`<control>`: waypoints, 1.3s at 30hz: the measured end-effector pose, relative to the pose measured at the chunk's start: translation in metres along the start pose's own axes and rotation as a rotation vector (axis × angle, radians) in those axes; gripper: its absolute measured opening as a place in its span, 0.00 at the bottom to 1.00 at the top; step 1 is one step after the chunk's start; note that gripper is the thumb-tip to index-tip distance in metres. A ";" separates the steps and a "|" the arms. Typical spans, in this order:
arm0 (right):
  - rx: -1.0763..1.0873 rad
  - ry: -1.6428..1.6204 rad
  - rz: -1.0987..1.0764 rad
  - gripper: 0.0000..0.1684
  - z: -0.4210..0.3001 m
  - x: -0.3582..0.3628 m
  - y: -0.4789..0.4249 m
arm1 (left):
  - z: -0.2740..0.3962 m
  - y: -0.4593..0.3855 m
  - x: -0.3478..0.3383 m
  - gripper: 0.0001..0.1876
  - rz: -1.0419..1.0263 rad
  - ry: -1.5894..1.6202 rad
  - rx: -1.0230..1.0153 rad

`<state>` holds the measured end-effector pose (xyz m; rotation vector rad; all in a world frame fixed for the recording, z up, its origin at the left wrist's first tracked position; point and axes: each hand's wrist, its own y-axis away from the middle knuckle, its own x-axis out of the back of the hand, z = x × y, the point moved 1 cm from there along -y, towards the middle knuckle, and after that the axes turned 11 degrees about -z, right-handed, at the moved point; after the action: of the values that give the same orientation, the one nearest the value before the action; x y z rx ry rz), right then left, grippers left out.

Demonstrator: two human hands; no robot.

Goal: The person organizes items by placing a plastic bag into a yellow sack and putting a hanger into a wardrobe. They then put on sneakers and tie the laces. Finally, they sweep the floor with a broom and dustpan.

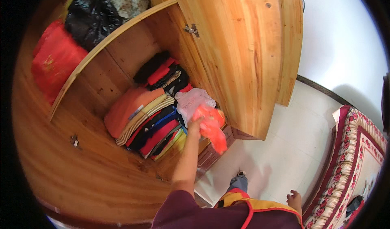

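Observation:
My left hand (196, 126) grips a bright orange-red cloth (211, 122), which hangs at the front edge of an open wooden wardrobe compartment. A pale pink garment (193, 101) lies right behind the cloth. Left of it on the compartment floor is a stack of folded clothes (152, 123), with orange, striped, dark, red and yellow layers. Deeper inside stands a pile of black and red clothes (164, 73). My right hand (294, 198) is low beside my body near the bed, its fingers apart and holding nothing.
An open wooden door (243, 55) stands right of the compartment; another (100, 183) is at lower left. The upper shelf (112, 35) bears a black plastic bag (93, 18) and a red bag (56, 64). A bed with a flowered cover (338, 168) stands at the right.

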<state>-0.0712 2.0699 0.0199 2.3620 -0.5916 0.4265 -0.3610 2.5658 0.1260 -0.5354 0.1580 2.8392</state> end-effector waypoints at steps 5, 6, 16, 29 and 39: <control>0.049 0.293 -0.387 0.21 0.068 -0.047 -0.074 | 0.069 -0.164 0.016 0.18 0.082 -0.127 -0.155; 0.126 0.432 -0.385 0.21 0.063 -0.059 -0.090 | 0.077 -0.194 0.031 0.18 0.087 -0.155 -0.174; -0.134 0.056 -0.203 0.18 -0.100 -0.047 -0.176 | -0.036 -0.280 0.150 0.34 0.432 -0.899 0.280; 0.263 0.447 -0.309 0.22 -0.133 0.000 -0.249 | -0.001 -0.138 0.128 0.32 0.805 -1.125 -0.295; 0.913 -0.246 -0.409 0.40 -0.268 0.066 -0.278 | -0.220 0.378 0.147 0.20 0.992 -0.856 0.623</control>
<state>0.0889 2.4187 0.1006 3.3387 0.0413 0.2353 -0.5164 2.2008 -0.1099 1.1679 1.3588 3.2371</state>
